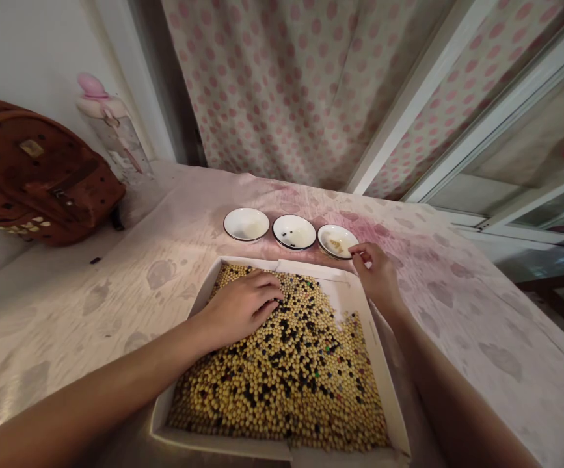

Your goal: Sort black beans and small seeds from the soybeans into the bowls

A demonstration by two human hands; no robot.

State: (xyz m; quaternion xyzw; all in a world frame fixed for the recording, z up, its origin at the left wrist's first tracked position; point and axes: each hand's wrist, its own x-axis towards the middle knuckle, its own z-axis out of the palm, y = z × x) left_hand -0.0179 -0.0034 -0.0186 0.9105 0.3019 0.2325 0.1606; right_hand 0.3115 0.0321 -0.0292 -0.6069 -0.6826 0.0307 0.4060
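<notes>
A shallow white cardboard tray [365, 312] lies in front of me, filled with yellow beans [282, 377] mixed with black and a few coloured ones. My left hand [240, 305] rests palm down on the beans at the tray's far left, fingers curled together among them. My right hand [376, 273] is beyond the tray's far right corner, fingertips pinched at the rim of the right white bowl [336, 240], which holds a few yellow beans. The middle bowl [294, 232] holds a few dark beans. The left bowl [246, 224] looks nearly bare.
The table [481, 325] is covered with a pale cloth with faded flower prints. A brown leather bag [32, 175] and a clear bottle with a pink cap [116, 133] stand at the back left. A pink-dotted curtain [286, 84] hangs behind.
</notes>
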